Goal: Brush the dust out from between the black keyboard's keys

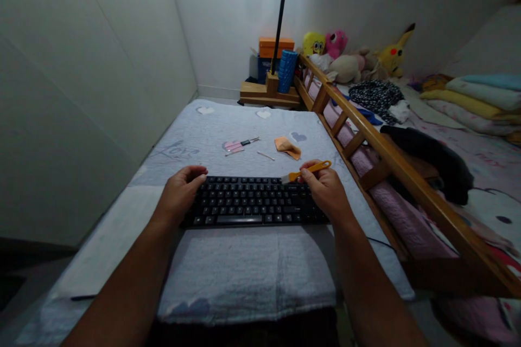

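Note:
A black keyboard (244,201) lies flat on the cloth-covered table in front of me. At its upper left corner, my left hand (183,191) grips the edge with thumb and curled fingers. My right hand (324,187) is over the keyboard's right end, closed around a small brush (308,172) with a yellow handle. The pale bristles point left and are at the top row of keys, right of the middle; whether they touch the keys I cannot tell. The hand hides part of the keyboard's right end.
Beyond the keyboard lie an orange cloth (288,147), cotton swabs (266,156) and a thin tool with a dark grip (246,142). A wooden bed rail (366,135) borders the table on the right. A stand with a black pole (280,16) rises at the back.

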`<state>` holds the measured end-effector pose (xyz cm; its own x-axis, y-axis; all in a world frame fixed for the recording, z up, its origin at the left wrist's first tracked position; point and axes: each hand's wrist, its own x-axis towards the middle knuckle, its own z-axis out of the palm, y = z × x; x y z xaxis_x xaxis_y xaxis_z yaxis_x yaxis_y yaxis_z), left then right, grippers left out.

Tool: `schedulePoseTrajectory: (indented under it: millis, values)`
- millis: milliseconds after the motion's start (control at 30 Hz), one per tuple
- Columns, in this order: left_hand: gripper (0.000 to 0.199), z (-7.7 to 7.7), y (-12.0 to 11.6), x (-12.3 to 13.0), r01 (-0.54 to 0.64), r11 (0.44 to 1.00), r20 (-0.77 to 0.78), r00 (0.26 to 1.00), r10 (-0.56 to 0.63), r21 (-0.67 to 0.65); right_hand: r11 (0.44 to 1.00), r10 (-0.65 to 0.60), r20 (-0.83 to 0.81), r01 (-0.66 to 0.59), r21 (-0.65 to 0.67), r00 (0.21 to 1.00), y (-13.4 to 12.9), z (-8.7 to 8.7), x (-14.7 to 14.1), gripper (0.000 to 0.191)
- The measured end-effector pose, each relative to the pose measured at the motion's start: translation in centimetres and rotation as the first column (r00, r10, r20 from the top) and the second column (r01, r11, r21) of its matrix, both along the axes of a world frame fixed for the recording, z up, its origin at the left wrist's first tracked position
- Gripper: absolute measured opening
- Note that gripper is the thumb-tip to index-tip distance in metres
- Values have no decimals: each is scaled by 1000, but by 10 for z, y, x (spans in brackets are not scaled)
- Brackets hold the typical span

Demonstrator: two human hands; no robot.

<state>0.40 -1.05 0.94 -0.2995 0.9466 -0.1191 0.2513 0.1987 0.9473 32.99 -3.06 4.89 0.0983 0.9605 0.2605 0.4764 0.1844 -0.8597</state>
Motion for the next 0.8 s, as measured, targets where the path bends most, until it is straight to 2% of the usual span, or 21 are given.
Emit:
schedulePoseTrajectory:
  millis: [167, 367, 500, 600, 800]
  values:
    - [37, 2, -2, 2, 4, 1000, -37, 999, -4, -6, 999, -31, -66, 33, 36, 997, 14, -18, -18, 25]
    - [35, 1, 0, 1, 31, 999, -143, 989, -29, 14, 999, -30, -118, 31, 11, 993, 17, -33, -21, 26]
    - [33, 0, 0, 0, 47, 999, -236, 971, -39, 26, 998, -50, -18, 51, 44, 999, 19, -36, -17, 25]
    - [32, -3, 0, -2, 49, 998, -283, 958, -36, 40, 985, -145, 99, 134, 108, 985, 19, -38, -12, 23]
    - [35, -6, 1, -3, 66, 997, -293, 955, -55, 27, 927, -345, 277, 279, 251, 897, 17, -39, 3, 21]
